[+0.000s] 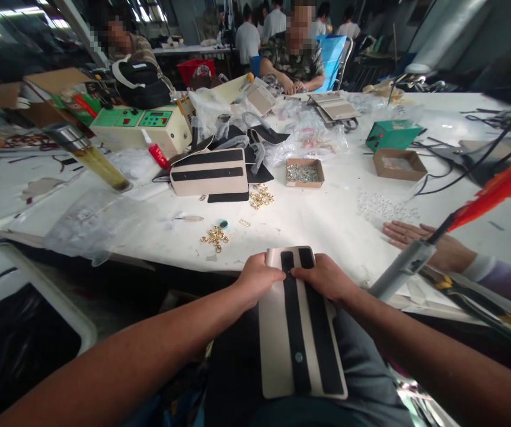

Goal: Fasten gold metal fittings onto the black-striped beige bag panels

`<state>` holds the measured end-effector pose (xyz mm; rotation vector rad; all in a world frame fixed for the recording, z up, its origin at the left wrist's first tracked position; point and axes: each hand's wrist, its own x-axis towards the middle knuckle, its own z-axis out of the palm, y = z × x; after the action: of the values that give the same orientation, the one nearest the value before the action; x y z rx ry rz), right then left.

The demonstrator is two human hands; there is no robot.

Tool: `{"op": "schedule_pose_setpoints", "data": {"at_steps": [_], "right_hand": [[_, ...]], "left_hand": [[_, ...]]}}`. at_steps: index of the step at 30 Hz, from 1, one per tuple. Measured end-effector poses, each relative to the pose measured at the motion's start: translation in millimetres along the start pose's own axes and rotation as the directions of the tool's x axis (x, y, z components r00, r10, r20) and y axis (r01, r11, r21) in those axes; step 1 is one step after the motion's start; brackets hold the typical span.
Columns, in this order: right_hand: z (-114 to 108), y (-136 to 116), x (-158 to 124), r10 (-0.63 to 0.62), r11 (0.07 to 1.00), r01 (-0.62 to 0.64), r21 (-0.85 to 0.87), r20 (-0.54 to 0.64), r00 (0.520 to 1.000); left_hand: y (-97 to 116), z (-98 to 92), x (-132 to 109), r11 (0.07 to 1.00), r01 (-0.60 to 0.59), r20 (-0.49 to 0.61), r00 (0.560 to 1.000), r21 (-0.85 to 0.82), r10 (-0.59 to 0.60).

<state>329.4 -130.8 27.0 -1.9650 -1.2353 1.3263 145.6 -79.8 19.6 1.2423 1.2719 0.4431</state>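
Observation:
A beige leather-like panel with black strips (277,332) lies across my lap, its far end raised near the table edge. My left hand (259,277) grips the far left edge, and my right hand (326,276) grips the far right edge. Both thumbs press on the black strip near the far end, almost touching, beside a tiny shiny spot. The other fingers are hidden underneath. A round metal snap (299,357) sits on the same strip, closer to me. On the table a similar beige piece with black strips (211,182) lies on a pile.
Gold-coloured fittings (215,237) lie in small heaps. A cardboard tray (304,184) holds many small metal parts. A co-worker's hand (437,243) rests flat at right, near a grey post (402,270) and yellow-black pliers (482,305). At left are a bottle (90,157) and a white bin (37,279).

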Motion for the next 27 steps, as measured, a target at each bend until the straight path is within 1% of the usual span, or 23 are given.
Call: {"op": "schedule_pose_setpoints", "data": {"at_steps": [4, 8, 13, 17, 19, 20, 21, 22, 23, 24, 25, 26, 27], "right_hand": [[3.5, 1.0, 6.5, 0.007, 0.999, -0.008, -0.047, -0.021, 1.000], [5.7, 2.3, 10.6, 0.015, 0.996, -0.019, -0.083, -0.049, 0.999], [7.8, 4.6, 15.2, 0.033, 0.995, -0.039, -0.094, -0.066, 0.997], [8.8, 3.7, 15.8, 0.037, 0.995, -0.043, -0.094, -0.066, 0.997], [8.7, 2.7, 15.7, 0.035, 0.994, -0.042, -0.099, -0.071, 0.997], [8.5, 2.2, 15.7, 0.036, 0.994, -0.043, -0.102, -0.073, 0.997], [8.3, 1.6, 15.8, 0.036, 0.994, -0.044, -0.104, -0.075, 0.997], [8.1, 1.1, 15.8, 0.036, 0.993, -0.044, -0.106, -0.076, 0.996], [7.8, 0.6, 15.8, 0.034, 0.993, -0.043, -0.107, -0.077, 0.996], [7.7, 0.0, 15.8, 0.032, 0.993, -0.040, -0.108, -0.077, 0.996], [7.7, -0.4, 15.8, 0.028, 0.993, -0.036, -0.108, -0.077, 0.997], [7.8, -0.8, 15.6, 0.024, 0.994, -0.032, -0.108, -0.076, 0.997], [7.9, -1.1, 15.5, 0.020, 0.994, -0.028, -0.109, -0.074, 0.997]], "left_hand": [[3.0, 0.7, 8.0, 0.988, -0.025, -0.034, 0.999, 0.153, 0.031], [6.2, 2.6, 12.0, 0.969, -0.035, -0.073, 0.996, 0.246, 0.054], [8.8, 2.7, 14.6, 0.941, -0.052, -0.079, 0.993, 0.333, 0.083], [6.5, 0.1, 10.5, 0.904, -0.112, -0.080, 0.984, 0.412, 0.159], [2.9, -1.1, 4.3, 0.866, -0.151, -0.107, 0.968, 0.477, 0.228], [0.7, -1.7, 0.3, 0.829, -0.184, -0.124, 0.949, 0.528, 0.290], [-1.8, -2.3, -4.1, 0.775, -0.226, -0.137, 0.918, 0.590, 0.371], [-4.5, -2.9, -8.4, 0.703, -0.273, -0.137, 0.874, 0.657, 0.467], [-7.3, -3.4, -12.3, 0.617, -0.321, -0.120, 0.817, 0.718, 0.564], [-10.2, -3.9, -15.5, 0.529, -0.368, -0.083, 0.758, 0.765, 0.647], [-13.3, -4.0, -17.8, 0.453, -0.415, -0.032, 0.708, 0.789, 0.705], [-16.5, -3.9, -18.9, 0.393, -0.461, 0.026, 0.674, 0.795, 0.739], [-19.8, -3.2, -18.9, 0.357, -0.505, 0.079, 0.655, 0.786, 0.751]]}}
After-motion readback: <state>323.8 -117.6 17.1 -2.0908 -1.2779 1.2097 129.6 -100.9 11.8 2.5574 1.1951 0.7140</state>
